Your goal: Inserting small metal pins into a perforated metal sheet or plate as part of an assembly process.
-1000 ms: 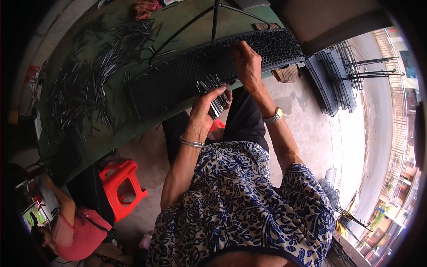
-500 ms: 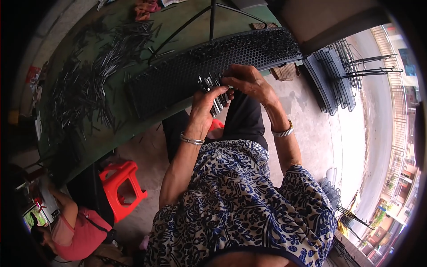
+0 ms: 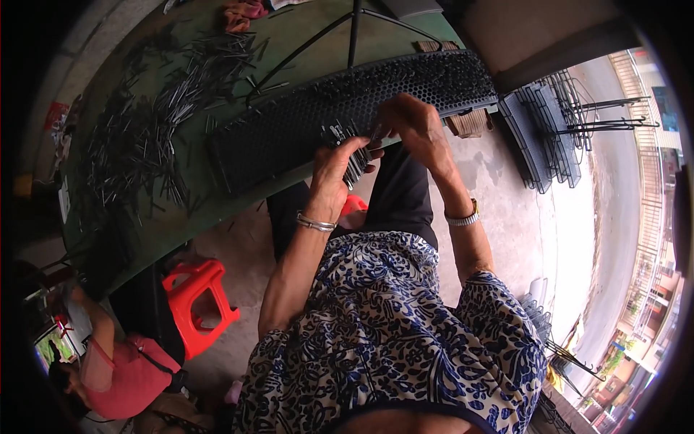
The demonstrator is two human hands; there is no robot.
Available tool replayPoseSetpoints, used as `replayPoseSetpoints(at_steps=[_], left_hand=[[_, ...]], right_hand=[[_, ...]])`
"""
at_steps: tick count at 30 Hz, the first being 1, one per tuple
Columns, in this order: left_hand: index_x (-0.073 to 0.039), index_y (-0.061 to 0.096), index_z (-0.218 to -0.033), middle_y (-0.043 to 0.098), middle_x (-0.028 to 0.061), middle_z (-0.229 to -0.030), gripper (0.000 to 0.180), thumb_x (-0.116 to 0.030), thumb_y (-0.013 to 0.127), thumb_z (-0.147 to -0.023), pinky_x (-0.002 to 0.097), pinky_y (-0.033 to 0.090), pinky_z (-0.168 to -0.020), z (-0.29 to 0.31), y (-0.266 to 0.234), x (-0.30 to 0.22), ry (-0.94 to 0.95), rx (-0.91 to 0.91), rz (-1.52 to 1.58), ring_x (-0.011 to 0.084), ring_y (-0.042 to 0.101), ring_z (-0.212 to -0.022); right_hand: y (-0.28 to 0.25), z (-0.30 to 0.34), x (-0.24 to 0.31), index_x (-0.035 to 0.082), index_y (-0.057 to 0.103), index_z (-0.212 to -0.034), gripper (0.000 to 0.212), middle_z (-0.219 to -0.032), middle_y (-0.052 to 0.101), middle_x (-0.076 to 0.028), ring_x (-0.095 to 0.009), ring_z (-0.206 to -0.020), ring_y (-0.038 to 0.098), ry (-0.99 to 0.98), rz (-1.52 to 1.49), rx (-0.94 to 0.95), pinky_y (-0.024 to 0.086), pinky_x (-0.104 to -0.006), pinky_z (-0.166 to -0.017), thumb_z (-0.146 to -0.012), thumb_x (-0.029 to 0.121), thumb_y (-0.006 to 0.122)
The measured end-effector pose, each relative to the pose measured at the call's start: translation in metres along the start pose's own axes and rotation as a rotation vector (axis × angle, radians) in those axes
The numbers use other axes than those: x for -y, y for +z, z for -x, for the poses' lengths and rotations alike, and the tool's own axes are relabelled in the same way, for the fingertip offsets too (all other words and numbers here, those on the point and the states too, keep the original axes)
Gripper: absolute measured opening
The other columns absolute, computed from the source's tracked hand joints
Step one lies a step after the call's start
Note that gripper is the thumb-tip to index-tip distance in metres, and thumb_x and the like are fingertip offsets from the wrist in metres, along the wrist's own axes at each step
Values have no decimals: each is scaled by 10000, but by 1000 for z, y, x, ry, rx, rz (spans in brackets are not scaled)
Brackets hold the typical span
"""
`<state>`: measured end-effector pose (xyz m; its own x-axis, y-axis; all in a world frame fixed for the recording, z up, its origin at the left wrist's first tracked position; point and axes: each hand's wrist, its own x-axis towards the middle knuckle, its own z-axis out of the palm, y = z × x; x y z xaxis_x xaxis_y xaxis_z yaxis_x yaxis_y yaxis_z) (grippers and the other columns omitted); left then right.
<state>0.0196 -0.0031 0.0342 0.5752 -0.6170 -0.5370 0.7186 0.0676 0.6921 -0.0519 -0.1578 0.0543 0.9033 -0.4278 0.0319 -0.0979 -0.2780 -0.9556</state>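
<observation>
My left hand [image 3: 334, 173] is closed around a bundle of short, thin dark rods [image 3: 354, 168], their shiny ends sticking up past the thumb. In front of it lies a long black tray [image 3: 278, 137] full of small round holes. The tray's right part is crowded with dark pieces, while many holes toward the middle and left look bare. Over the tray's near edge, just right of the bundle, my right hand [image 3: 418, 129] bends its fingers together in a pinch. Whatever is between those fingertips is too dark and small to make out.
Loose dark rods [image 3: 170, 108] cover the green table's [image 3: 217, 202] left side. A black metal stand [image 3: 352, 43] rises behind the tray. Wire racks [image 3: 542, 130] stand at the right. Below left are a red plastic stool [image 3: 199, 307] and another person in pink [image 3: 134, 376].
My right hand has moved a little away from the bundle, to the right and over the tray. My left hand still holds the rods in nearly the same place.
</observation>
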Motion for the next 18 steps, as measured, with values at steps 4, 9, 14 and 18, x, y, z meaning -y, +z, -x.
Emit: replayPoseSetpoints(at_steps=[4, 9, 14, 18], left_hand=[[23, 675, -907, 703, 121, -822, 179, -125, 667, -807, 287, 554, -564, -3, 1, 4, -20, -10, 68, 199, 696, -685], [-24, 661, -873, 679, 79, -762, 141, -157, 666, -828, 299, 547, -632, -4, -3, 9, -101, 95, 143, 174, 659, -652], [-17, 644, -885, 667, 85, -745, 147, -136, 686, -809, 304, 559, -608, -6, -5, 18, -142, 113, 221, 182, 656, -637], [-6, 631, -917, 665, 100, -759, 184, -131, 694, -798, 318, 575, -602, -4, -5, 20, -127, 127, 219, 190, 661, -656]], right_hand=[[-2, -17, -1, -22, 605, -941, 127, -774, 671, -70, -119, -688, 632, -51, 119, -357, 499, -255, -647, -916, 95, 562], [-10, -45, -26, -7, 591, -957, 97, -790, 671, -64, -119, -712, 646, -230, 232, -349, 505, -253, -653, -933, 67, 534], [-13, -60, -32, -1, 573, -1005, 102, -838, 666, -49, -114, -750, 655, -168, 13, -180, 510, -240, -672, -953, 64, 513], [-18, -64, -35, 9, 576, -1015, 103, -815, 673, -56, -116, -759, 663, -204, 69, -122, 509, -245, -675, -947, 59, 517]])
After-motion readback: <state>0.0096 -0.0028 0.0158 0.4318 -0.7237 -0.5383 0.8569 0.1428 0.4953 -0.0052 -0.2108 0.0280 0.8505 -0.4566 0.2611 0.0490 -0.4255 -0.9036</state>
